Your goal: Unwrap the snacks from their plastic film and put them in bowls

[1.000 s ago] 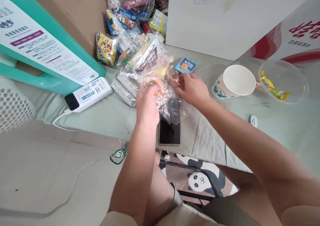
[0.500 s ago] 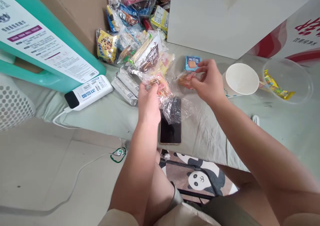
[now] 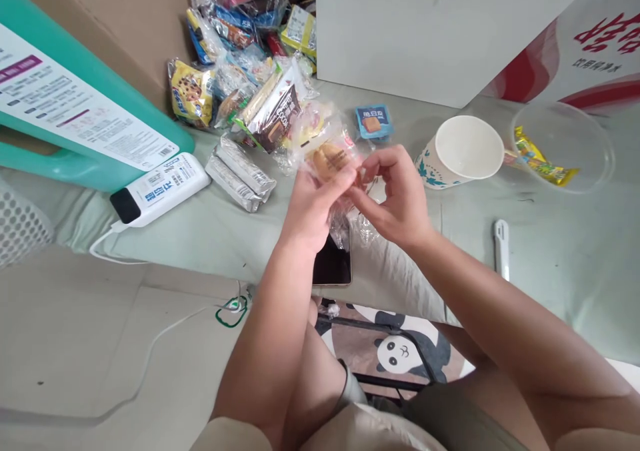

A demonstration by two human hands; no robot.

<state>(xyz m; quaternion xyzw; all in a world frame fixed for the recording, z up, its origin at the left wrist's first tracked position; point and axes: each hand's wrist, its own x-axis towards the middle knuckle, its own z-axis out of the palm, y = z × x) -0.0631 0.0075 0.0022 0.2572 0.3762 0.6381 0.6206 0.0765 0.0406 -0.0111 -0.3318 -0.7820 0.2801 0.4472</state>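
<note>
My left hand (image 3: 311,210) is closed on a wrapped biscuit (image 3: 326,160) in a clear packet, its thumb lying over the wrapper. Close against it, my right hand (image 3: 396,201) pinches the packet's right side, the fingertips of both hands nearly meeting. How much of the wrapper lies between the right fingers is partly hidden. Beneath the hands, crumpled clear wrapper (image 3: 364,228) overlaps a black phone (image 3: 333,263). Just beyond them lies a small blue snack packet (image 3: 374,122). A brown cocoa wafer packet (image 3: 280,119) is to the left of the biscuit.
Several packaged snacks (image 3: 193,94) are heaped at the back left, beside two silver packets (image 3: 241,172). A white power bank (image 3: 163,188) lies by a green jug (image 3: 100,84). On the right are a paper cup (image 3: 437,158), a clear bowl (image 3: 595,161) and a white cutter (image 3: 501,248).
My right hand has moved left to meet my left hand. The brown packet it held near the blue one is gone from that spot. The view has shifted a little.
</note>
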